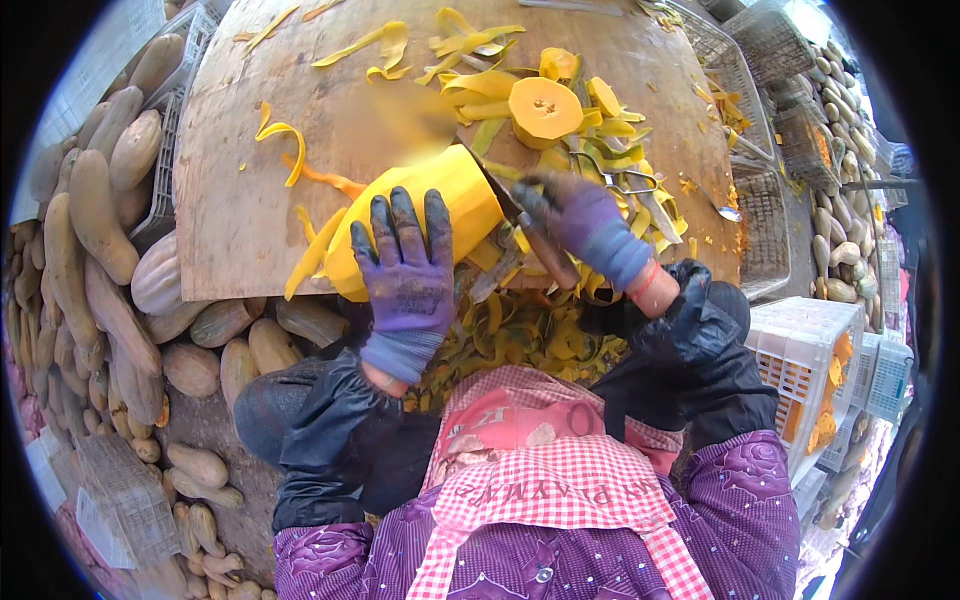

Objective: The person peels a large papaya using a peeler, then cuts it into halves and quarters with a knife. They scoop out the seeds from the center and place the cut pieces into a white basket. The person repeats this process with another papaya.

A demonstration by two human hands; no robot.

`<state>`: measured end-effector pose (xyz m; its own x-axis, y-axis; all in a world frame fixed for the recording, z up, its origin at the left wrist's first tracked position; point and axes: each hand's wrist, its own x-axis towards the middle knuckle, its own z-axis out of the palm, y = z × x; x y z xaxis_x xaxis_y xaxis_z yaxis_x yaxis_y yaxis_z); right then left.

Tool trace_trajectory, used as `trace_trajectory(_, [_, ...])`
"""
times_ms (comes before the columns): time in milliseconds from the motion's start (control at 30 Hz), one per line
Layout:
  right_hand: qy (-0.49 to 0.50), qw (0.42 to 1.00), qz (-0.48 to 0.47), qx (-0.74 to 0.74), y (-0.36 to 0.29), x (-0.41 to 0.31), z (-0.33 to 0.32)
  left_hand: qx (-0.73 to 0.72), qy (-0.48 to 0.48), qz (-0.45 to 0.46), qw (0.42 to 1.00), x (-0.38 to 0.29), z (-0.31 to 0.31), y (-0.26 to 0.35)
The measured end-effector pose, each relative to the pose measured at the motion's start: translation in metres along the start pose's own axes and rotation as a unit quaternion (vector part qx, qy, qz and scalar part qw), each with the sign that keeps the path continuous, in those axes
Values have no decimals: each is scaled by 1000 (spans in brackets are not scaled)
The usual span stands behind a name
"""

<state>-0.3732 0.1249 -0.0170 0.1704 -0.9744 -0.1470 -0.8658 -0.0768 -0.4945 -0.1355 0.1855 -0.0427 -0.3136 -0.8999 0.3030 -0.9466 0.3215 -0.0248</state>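
A large peeled yellow squash lies on the wooden board. My left hand, in a purple coated glove, rests flat on it with the fingers apart. My right hand, gloved and somewhat blurred, is beside a knife with a wooden handle; whether the fingers close on the handle is hard to tell. The knife's dark blade stands against the squash's right end. A cut squash piece with its orange face up sits among peel strips, and a metal-framed peeler lies right of my right hand.
Whole squashes are heaped left of the board. A spoon lies near its right edge. Plastic crates stand at the right, one with orange pieces. Peelings lie below the board's front edge.
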Motion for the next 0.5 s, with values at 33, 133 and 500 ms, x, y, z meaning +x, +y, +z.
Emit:
trace_trajectory(33, [60, 997, -30, 36, 3, 12, -5, -1, -2, -3, 1000, 0, 0, 0])
trace_trajectory(133, [201, 973, -23, -110, 16, 56, -12, 67, -41, 2, 997, 1, 1, -1])
trace_trajectory(500, [213, 967, 48, 134, 34, 98, -16, 4, -42, -8, 999, 19, -6, 4])
